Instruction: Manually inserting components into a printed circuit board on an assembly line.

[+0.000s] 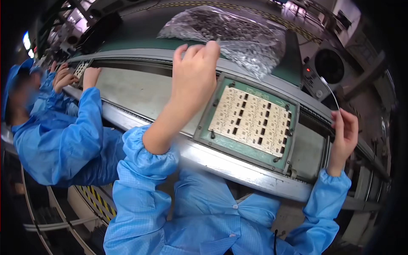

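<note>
My left hand [194, 74] is raised above the far rail, just left of the tray and beside the near edge of a clear plastic bag [221, 32]. Its fingers are curled together, and whatever they hold is hidden. Off to the right, my right hand [346, 131] pinches the lower end of a thin white cord or rod [333, 94] that runs up toward a fan unit. Between my hands lies a green tray with a grey frame [204, 131]. It carries a cream circuit board panel [250, 119] with rows of black parts, held by several black clips.
The tray rests across a conveyor with metal rails [238, 163]. Dark small pieces fill the bag on a green surface [140, 36]. A box-shaped fan unit [329, 63] with a red light stands at the far right. Another person in blue [68, 140] works at the left.
</note>
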`<state>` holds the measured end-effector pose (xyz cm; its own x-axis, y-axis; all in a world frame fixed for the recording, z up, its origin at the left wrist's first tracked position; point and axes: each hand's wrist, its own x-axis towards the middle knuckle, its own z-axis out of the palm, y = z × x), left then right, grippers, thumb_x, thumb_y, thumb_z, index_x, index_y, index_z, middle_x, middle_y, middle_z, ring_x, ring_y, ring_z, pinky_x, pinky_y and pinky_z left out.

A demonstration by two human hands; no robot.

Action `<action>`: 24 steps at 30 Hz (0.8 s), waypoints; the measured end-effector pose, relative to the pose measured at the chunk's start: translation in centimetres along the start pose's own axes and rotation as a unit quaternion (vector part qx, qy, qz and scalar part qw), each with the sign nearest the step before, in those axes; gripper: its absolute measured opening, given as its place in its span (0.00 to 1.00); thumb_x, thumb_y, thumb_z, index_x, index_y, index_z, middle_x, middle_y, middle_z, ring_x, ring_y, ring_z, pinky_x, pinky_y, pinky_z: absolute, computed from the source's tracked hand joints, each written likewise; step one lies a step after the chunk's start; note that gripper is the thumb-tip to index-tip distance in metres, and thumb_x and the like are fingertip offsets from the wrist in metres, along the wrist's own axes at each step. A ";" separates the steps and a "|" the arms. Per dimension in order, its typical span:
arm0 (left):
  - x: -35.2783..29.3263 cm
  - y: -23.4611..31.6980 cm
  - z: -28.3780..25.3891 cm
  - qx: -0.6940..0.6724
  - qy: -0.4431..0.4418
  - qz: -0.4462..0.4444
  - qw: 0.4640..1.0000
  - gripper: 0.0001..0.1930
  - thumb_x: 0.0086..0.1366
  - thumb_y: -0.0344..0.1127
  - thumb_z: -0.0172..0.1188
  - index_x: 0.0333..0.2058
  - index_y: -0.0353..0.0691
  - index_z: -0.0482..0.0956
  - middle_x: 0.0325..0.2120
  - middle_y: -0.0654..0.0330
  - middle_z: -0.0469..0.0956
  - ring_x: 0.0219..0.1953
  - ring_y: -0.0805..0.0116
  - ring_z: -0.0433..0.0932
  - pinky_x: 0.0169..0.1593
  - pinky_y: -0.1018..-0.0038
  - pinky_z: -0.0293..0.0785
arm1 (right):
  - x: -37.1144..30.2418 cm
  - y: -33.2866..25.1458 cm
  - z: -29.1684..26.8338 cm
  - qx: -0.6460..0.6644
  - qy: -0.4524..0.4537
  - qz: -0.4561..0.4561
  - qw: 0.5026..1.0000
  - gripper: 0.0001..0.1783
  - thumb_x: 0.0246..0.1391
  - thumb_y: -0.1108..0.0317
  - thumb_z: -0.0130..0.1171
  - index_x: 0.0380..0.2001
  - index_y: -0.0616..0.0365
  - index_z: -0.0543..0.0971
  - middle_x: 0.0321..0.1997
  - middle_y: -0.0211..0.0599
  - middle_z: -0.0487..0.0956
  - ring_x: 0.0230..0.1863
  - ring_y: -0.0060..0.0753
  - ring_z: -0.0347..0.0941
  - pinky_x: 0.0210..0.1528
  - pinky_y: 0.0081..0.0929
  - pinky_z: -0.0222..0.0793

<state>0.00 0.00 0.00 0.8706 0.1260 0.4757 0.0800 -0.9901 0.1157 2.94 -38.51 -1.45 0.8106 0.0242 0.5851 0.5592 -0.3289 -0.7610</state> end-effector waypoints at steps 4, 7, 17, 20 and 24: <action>-1.0 1.8 1.8 -0.077 0.205 0.227 0.949 0.05 0.61 0.28 0.59 0.35 0.44 0.75 0.32 0.64 0.81 0.41 0.63 0.80 0.58 0.57 0.64 | 0.8 -2.4 2.8 -0.018 -0.042 -0.020 0.999 0.08 0.66 0.74 0.56 0.47 0.62 0.78 0.42 0.33 0.82 0.45 0.21 0.78 0.47 0.17 0.71; -1.7 0.8 3.7 -0.050 0.116 0.231 0.965 0.03 0.64 0.29 0.58 0.36 0.43 0.74 0.31 0.65 0.81 0.41 0.63 0.79 0.56 0.58 0.63 | 1.1 -2.7 4.7 -0.048 -0.080 -0.041 0.995 0.06 0.65 0.75 0.56 0.44 0.63 0.77 0.40 0.33 0.82 0.44 0.22 0.79 0.48 0.19 0.71; -2.2 0.9 5.0 -0.262 -0.012 0.046 0.964 0.05 0.67 0.32 0.59 0.37 0.40 0.73 0.32 0.62 0.81 0.42 0.62 0.78 0.52 0.58 0.60 | 0.2 -0.8 6.3 -0.034 -0.133 0.046 0.989 0.05 0.64 0.74 0.56 0.40 0.63 0.77 0.36 0.31 0.82 0.41 0.21 0.79 0.46 0.19 0.72; -2.3 1.4 4.6 -0.318 -0.039 -0.006 0.947 0.04 0.66 0.31 0.59 0.36 0.40 0.75 0.31 0.62 0.81 0.41 0.62 0.77 0.52 0.59 0.59 | 0.2 -0.4 6.1 -0.035 -0.146 0.041 0.988 0.05 0.64 0.74 0.56 0.40 0.63 0.77 0.37 0.31 0.81 0.43 0.21 0.79 0.47 0.19 0.72; -2.6 1.1 4.4 -0.320 -0.041 -0.008 0.946 0.03 0.66 0.32 0.60 0.33 0.40 0.77 0.30 0.63 0.81 0.40 0.63 0.77 0.53 0.59 0.59 | -0.2 -0.4 6.3 -0.041 -0.139 0.027 0.989 0.05 0.64 0.74 0.56 0.40 0.64 0.77 0.37 0.32 0.82 0.44 0.21 0.79 0.47 0.19 0.72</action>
<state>-0.09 -1.67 -4.94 0.9089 0.1082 0.4028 -0.1947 -0.7441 0.6391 3.62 -32.40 -3.02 0.8616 0.2601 0.4359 0.5073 -0.4122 -0.7568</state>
